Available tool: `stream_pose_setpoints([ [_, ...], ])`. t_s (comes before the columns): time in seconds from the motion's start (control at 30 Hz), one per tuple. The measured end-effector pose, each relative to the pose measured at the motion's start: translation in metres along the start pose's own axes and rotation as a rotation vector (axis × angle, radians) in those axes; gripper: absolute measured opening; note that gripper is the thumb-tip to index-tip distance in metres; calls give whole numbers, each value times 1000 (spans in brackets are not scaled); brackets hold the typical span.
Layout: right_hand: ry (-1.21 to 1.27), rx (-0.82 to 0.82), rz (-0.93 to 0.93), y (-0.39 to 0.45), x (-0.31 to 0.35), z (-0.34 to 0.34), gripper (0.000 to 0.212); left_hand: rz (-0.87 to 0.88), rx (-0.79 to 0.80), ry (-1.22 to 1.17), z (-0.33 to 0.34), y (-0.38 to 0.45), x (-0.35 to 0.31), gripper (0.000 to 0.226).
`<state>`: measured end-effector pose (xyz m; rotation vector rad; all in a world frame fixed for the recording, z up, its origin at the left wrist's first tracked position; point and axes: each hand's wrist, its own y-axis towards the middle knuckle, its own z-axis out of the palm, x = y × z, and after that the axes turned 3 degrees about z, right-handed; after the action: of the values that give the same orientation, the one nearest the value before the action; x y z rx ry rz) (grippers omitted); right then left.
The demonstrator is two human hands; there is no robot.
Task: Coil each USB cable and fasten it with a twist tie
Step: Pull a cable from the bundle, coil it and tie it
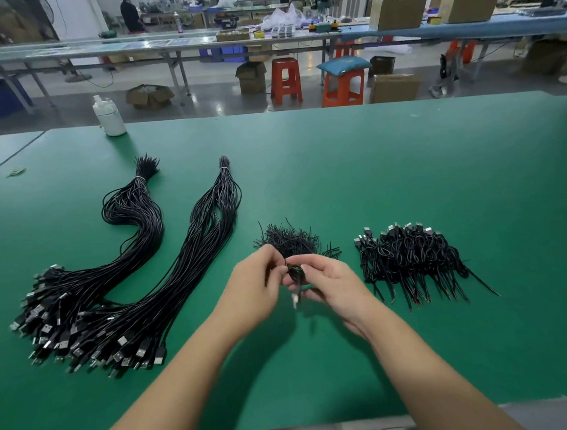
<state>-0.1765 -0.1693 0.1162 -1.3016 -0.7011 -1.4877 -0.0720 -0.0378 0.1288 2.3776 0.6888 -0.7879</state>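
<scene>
Above the green table (375,179), my left hand (252,291) and my right hand (333,286) meet around a small coiled black USB cable (296,273), whose plug hangs below my fingers. Both hands pinch at the coil; whether a twist tie is between the fingertips is too small to tell. Just behind my hands lies a loose heap of black twist ties (293,239). Two long tied bundles of uncoiled black USB cables (137,279) stretch across the left, plugs toward me. A pile of coiled cables (411,258) sits on the right.
A white bottle (109,117) stands at the table's far left edge. Beyond the table are orange stools (285,79), cardboard boxes, other workbenches and people at the back. The table's near edge runs just below my forearms.
</scene>
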Motion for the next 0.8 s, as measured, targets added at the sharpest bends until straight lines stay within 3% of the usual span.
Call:
stream_pose_setpoints([
  [0.13, -88, 44, -31, 0, -4, -3, 30, -132, 65, -87, -3, 5, 4, 20],
  [0.27, -376, -143, -85, 0, -5, -3, 6, -56, 68, -62, -1, -1, 1, 24],
  [0.33, -416, -168, -76, -1, -6, -2, 13, 16, 42, -17, 1, -2, -2, 24],
  [0.43, -361, -148, -5, -1, -10, 4, 31, 229, 41, 329, 3, -3, -5, 20],
  [0.5, -225, -133, 81, 1, -10, 7, 31, 431, 10, 562, 5, -4, -4, 21],
  [0.6, -27, -99, 138, 2, -10, 6, 42, 585, -8, 620, 5, -6, 0, 28],
  [0.7, -37, -43, 108, -1, -13, 1, 42, 609, -20, 625, 4, -5, 6, 28],
  [0.8, 5, -30, 50, -1, -16, -2, 28, 442, -74, 403, 6, -6, 7, 14],
])
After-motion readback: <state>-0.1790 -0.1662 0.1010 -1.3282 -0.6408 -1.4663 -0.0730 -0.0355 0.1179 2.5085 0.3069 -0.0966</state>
